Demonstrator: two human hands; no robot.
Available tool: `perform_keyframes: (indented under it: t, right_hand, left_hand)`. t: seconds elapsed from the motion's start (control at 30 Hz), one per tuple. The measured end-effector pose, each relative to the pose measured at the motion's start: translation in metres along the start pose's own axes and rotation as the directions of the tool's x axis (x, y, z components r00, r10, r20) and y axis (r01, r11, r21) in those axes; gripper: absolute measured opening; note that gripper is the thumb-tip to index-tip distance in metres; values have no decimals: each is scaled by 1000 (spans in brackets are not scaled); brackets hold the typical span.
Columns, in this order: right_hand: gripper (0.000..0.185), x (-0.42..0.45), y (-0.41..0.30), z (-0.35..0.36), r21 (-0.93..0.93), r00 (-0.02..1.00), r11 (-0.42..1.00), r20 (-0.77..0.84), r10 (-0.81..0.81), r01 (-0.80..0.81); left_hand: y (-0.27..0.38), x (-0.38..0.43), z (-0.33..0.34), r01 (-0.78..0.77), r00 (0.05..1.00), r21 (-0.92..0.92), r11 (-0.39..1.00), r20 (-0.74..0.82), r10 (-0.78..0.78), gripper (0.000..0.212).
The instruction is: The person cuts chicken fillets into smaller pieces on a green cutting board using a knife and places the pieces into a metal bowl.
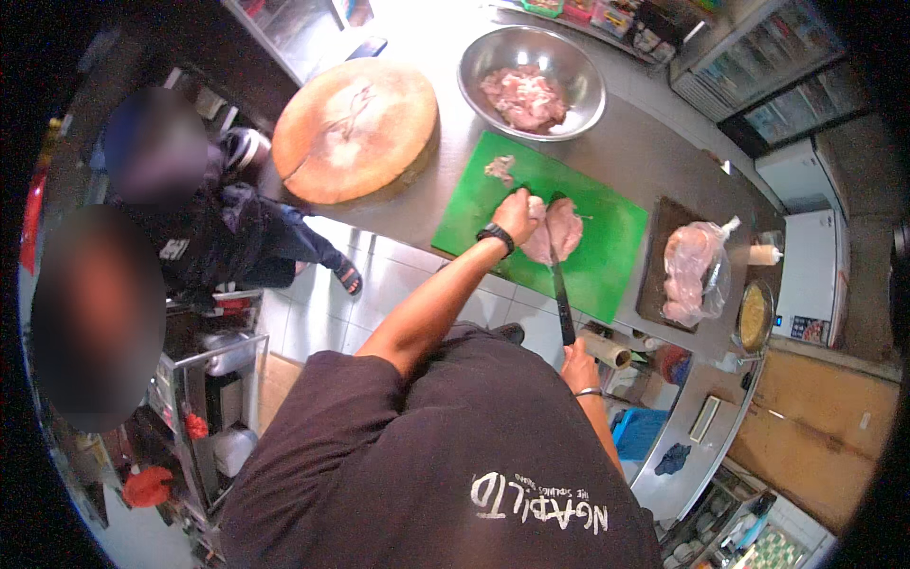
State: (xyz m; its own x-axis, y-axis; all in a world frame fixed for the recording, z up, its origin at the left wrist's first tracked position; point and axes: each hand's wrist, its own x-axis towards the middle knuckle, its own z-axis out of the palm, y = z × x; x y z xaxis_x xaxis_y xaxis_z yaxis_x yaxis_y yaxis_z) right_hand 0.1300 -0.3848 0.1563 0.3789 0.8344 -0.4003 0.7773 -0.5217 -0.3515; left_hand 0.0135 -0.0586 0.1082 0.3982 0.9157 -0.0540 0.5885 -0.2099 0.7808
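My left hand [517, 219], with a black wristwatch on the wrist, grips the left part of a piece of raw, pale pink chicken meat [566, 229]. The meat lies on a green cutting board [611, 242]. My right hand [580, 368] is closed around the dark handle of a knife [562, 302]. The knife's blade points away from me, its front part at the middle of the meat, between two lobes. How deep the blade sits cannot be seen. A small heap of meat trimmings [500, 168] lies on the board's far left part.
Beyond the board stands a steel bowl [597, 92] of cut raw meat. A round wooden chopping block [355, 128] is at left. To the right, a dark tray [650, 284] carries bagged raw chicken [693, 270], beside a dish of yellowish food [752, 316]. Two people are at left.
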Motion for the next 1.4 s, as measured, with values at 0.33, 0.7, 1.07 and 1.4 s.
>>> perform_keyframes:
  t: [0.33, 0.7, 1.07, 1.4]
  right_hand:
    - [19, 12, -69, -72, -130, 999, 991, -24, 42, -44]
    - [24, 78, -68, -40, -238, 981, 960, -84, -174, 150]
    - [18, 107, -81, -40, -181, 979, 963, -11, -204, 199]
    - [12, 88, -71, -63, -163, 978, 964, 35, -206, 209]
  left_hand:
    - [-22, -14, -31, 71, 997, 47, 996, 1, -71, 41]
    - [-26, -12, -19, 95, 995, 47, 994, -42, -94, 43]
    - [-25, -18, -19, 0, 997, 71, 997, -83, 6, 34]
    - [-30, -16, -29, -1, 999, 55, 998, -38, 3, 34]
